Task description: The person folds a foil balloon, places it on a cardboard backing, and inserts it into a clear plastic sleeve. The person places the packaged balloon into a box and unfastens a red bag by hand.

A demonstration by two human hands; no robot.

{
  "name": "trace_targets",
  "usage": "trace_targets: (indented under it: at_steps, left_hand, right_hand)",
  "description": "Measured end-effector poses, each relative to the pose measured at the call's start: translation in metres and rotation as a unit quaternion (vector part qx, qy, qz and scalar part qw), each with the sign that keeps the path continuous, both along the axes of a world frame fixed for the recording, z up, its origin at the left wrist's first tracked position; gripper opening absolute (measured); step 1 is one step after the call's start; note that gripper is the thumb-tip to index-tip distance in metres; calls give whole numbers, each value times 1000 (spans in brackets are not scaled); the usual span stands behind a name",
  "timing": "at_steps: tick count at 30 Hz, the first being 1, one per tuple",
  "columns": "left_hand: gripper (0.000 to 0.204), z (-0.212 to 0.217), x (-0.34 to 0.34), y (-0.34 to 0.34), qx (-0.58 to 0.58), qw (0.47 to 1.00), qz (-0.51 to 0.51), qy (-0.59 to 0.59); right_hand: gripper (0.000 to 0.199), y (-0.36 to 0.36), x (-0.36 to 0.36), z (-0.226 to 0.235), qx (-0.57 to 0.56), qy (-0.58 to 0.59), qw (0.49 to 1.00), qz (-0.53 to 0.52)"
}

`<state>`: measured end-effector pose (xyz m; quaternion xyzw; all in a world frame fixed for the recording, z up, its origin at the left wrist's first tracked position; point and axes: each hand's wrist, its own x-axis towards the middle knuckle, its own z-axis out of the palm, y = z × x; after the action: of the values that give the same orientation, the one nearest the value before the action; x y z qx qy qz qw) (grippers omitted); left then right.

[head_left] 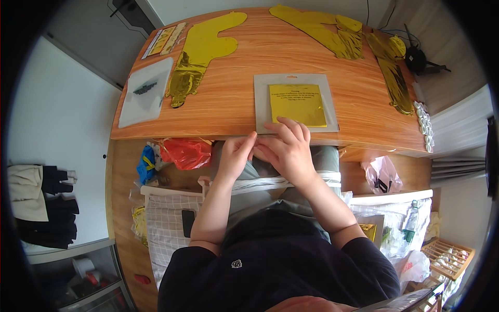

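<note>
A flat translucent bag (262,91) with a hang hole lies near the table's front edge. Inside it is a folded gold foil sheet (299,106) with printing on it. My left hand (236,157) is at the bag's lower left corner, thumb and forefinger pressed together. Beside it, my right hand (287,150) pinches with thumb and forefinger close to the left fingertips, while its other fingers reach over the bag's lower edge. Anything between the fingertips is too small or hidden to make out.
Flat gold foil balloons lie on the wooden table (223,114): one at left (208,39), one at back right (332,31), another at right (390,73). A clear bag with dark pieces (145,91) sits at left. White ribbon coils (424,126) line the right edge.
</note>
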<state>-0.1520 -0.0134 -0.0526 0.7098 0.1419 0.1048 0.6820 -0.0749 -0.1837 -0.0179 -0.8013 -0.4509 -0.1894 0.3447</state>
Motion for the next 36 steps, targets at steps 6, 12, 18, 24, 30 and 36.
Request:
trace_targets:
  at_steps: [6,12,18,24,30,36]
  left_hand:
    - [39,-4,2,-8,16,999,40,-9]
    - [34,-19,3,-11,-55,997,39,-37]
    - [34,-14,-2,-22,-30,995,69,-62]
    - [38,-6,-2,-18,-30,996,79,-14]
    - [38,-5,-12,-4,2,999,36,-36]
    - [39,-8,-16,1,43,999,7,-29]
  right_hand:
    - [18,1,-2,-1,15,-27,999,10]
    - [18,-2,2,0,-26,-50,998,42]
    - [22,-7,2,-3,-32,-82,995,51]
    - [29,-28,8,2,57,-28,994,88]
    - [9,-130,61,-4,451,283,844,-62]
    - [19,-277,99,-3,778,472,268,317]
